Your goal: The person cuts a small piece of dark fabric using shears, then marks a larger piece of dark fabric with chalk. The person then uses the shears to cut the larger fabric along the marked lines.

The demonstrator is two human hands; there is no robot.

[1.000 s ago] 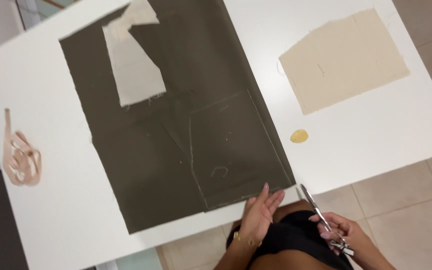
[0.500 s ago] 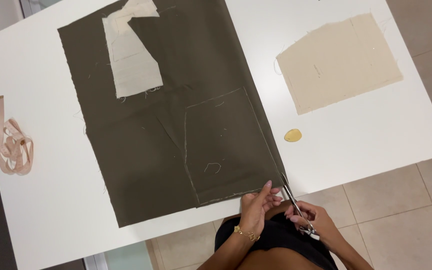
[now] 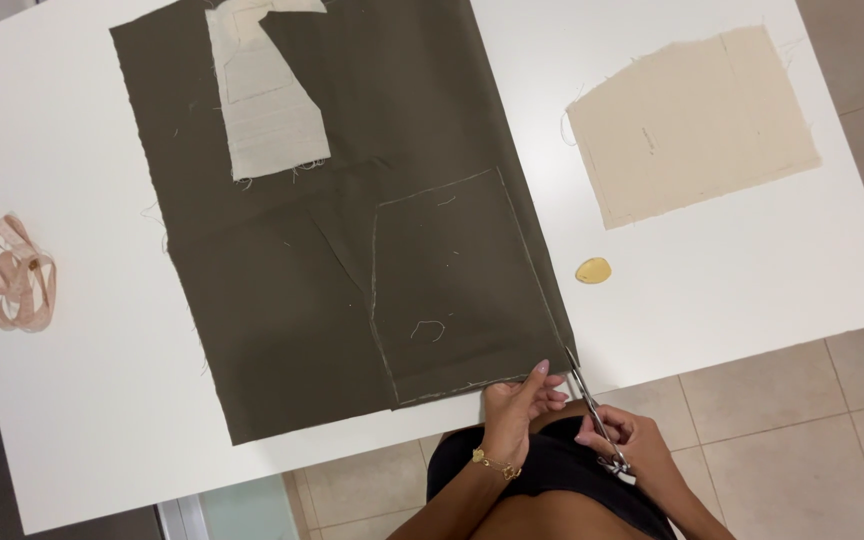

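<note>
A dark olive cloth (image 3: 352,200) lies flat on the white worktop (image 3: 102,420), chalked with a pale outline near its lower right corner. The left hand (image 3: 514,405) pinches the cloth's near edge at that corner, its fingers (image 3: 540,372) closed narrowly on the fabric. Just beside it, the scissors (image 3: 592,420) point their blades at the same corner, and the right hand (image 3: 624,445) grips their handles with curled fingers.
</note>
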